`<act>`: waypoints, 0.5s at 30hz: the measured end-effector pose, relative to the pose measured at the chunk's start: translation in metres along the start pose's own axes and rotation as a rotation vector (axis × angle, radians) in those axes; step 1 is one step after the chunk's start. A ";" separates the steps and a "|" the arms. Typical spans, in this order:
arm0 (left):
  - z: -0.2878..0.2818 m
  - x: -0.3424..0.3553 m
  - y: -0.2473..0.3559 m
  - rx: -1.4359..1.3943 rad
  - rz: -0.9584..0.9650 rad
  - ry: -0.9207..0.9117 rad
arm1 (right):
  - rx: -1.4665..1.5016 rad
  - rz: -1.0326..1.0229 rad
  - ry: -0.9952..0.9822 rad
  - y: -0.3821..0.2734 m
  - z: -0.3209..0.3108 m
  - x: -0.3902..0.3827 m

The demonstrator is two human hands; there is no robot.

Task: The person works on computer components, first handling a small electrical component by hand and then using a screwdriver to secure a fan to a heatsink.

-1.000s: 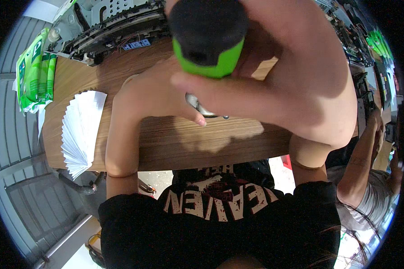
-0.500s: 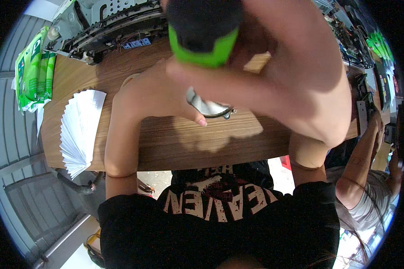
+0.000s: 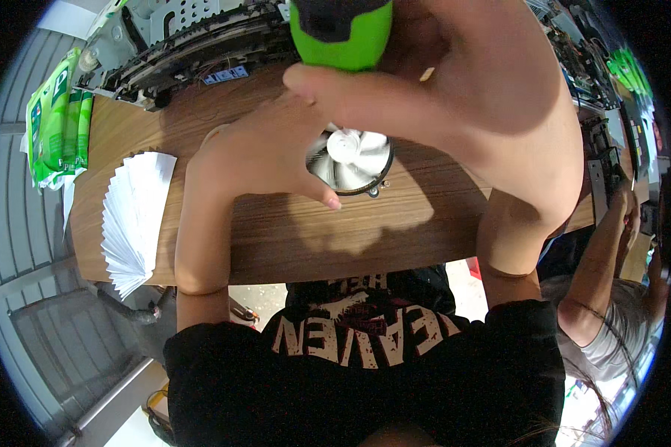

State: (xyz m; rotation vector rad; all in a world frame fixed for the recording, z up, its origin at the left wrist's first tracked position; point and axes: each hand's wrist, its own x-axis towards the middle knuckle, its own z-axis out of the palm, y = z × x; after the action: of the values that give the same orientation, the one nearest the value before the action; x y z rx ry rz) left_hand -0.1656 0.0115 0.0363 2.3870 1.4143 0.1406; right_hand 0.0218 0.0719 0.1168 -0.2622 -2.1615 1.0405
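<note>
A small round fan [image 3: 344, 146] with white blades and a dark rim lies on the wooden table in front of me. My left hand [image 3: 268, 153] covers its left side, with the thumb along the lower rim; the other fingers are mostly hidden. Above the fan, near the camera, my right hand [image 3: 455, 112] is wrapped round a green and black power screwdriver [image 3: 339, 37]. Only the tool's thick end shows; its tip is out of sight.
A folded white paper fan [image 3: 138, 220] lies at the table's left edge, below green packets [image 3: 56, 123]. Dismantled machine frames [image 3: 201, 56] stand along the back. At right, a co-worker's arm [image 3: 596, 268] reaches past circuit boards and parts.
My right hand and the power screwdriver have shifted upward in view, uncovering more of the fan's blades and hub. My left hand has stayed almost in place.
</note>
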 end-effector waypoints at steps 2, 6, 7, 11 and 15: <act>-0.007 -0.003 -0.005 -0.260 -0.033 -0.033 | 0.003 -0.003 -0.003 -0.006 0.007 -0.004; 0.000 0.004 -0.002 -0.078 0.067 0.047 | -0.009 -0.002 0.005 -0.006 0.004 0.000; -0.007 0.003 -0.003 -0.080 0.069 0.046 | -0.010 0.000 0.005 -0.007 0.010 -0.002; -0.015 0.000 0.002 -0.244 -0.048 -0.200 | -0.002 -0.009 -0.001 -0.004 0.004 -0.002; -0.003 0.003 -0.006 -0.303 -0.036 -0.130 | -0.012 -0.005 -0.007 -0.006 0.010 0.000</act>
State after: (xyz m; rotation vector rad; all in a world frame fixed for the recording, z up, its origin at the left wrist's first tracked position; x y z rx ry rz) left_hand -0.1701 0.0176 0.0363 2.0850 1.2754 0.1739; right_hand 0.0162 0.0623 0.1170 -0.2582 -2.1746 1.0273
